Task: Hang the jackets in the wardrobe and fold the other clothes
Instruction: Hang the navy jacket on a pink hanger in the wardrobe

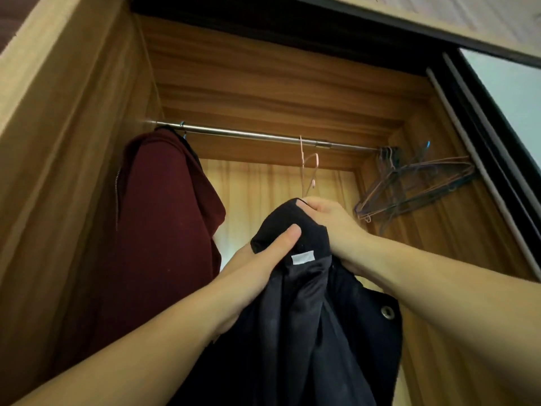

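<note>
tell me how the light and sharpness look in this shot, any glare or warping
Head view: warm dim light, a pale glow behind the black jacket; a glint on the rail; wide-angle bending of the wardrobe edges; the spare hangers soft; both hands sharp.

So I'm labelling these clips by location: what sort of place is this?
Most likely a bedroom or home wardrobe: a wooden closet with a metal hanging rail, a maroon hoodie hung on it, spare wire hangers bunched at one end, and a sliding door.
</note>
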{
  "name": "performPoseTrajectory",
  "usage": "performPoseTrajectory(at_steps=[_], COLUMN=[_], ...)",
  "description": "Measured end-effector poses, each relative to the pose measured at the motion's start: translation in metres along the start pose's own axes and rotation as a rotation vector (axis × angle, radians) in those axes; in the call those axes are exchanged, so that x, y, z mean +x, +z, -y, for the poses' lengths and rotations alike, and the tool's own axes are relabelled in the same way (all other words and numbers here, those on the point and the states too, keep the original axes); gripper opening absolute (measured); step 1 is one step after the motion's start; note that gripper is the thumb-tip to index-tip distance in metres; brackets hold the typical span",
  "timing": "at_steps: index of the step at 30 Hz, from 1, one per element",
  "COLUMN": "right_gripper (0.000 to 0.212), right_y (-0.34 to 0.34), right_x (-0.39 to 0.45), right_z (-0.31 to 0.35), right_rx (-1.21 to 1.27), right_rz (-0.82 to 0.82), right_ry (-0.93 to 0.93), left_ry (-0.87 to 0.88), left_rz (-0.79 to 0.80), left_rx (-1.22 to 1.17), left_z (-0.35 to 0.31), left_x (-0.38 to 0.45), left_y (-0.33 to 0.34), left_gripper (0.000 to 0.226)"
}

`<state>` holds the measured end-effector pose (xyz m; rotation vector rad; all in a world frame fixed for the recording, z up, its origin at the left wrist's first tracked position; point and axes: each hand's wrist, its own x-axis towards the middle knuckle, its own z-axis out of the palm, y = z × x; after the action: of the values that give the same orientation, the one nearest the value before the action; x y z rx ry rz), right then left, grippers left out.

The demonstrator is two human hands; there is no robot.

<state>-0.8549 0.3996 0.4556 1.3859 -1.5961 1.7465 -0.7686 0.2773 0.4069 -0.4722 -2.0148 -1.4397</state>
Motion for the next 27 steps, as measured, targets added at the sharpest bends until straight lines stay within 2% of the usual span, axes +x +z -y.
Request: performPoseTrajectory(at_steps=[4, 6, 8, 10, 13, 14, 16, 18, 20, 23, 27], right_gripper=[0.032, 0.024, 0.024, 0.026, 0.023, 0.023, 0.03, 0.029, 0.019, 0.013, 0.013], right_y=[0.001, -0.002, -0.011, -0.026, -0.05, -0.055, -0.059, -0.059, -0.063, -0.072, -0.083], right_x=[0.036, 0.052, 0.063, 0.078, 0.109, 0.121, 0.147, 0.169, 0.187, 0.208, 0.224], right_z=[-0.004, -0.009, -0.01, -0.012, -0.008, -0.006, -0.002, 0.002, 0.003, -0.008, -0.028], right_rx=[0.092, 0.013, -0.143, -0.476, -1.346, -1.564, -1.796, -1.759, -1.654, -1.448, -1.204], right_rz=[0.129, 0.203, 0.192, 0.103, -0.278, -0.366, -0.435, -0.476, -0.459, -0.458, -0.564], right_ry=[-0.103, -0.118, -0.107, -0.245, -0.731, -0.808, -0.707, -0.43, -0.195, -0.073, -0.036], left_ry=[-0.001, 0.063, 0.115, 0.158, 0.183, 0.188, 0.203, 0.213, 0.217, 0.22, 0.219], left_rz=[0.025, -0.011, -0.084, -0.143, -0.183, -0.193, -0.208, -0.199, -0.186, -0.18, -0.172], left_rx=[0.061, 0.092, 0.105, 0.131, 0.204, 0.235, 0.289, 0.315, 0.33, 0.36, 0.363], left_z=[0.009, 0.014, 0.017, 0.019, 0.02, 0.021, 0.024, 0.027, 0.03, 0.037, 0.046], left_x=[0.024, 0.035, 0.045, 0.057, 0.076, 0.082, 0.092, 0.099, 0.103, 0.105, 0.104], left_y=[-0.007, -0.009, -0.013, -0.018, -0.026, -0.028, -0.031, -0.032, -0.035, -0.042, -0.053], left_gripper=[0.052, 0.043, 0.031, 0.023, 0.018, 0.018, 0.016, 0.011, 0.011, 0.014, 0.011])
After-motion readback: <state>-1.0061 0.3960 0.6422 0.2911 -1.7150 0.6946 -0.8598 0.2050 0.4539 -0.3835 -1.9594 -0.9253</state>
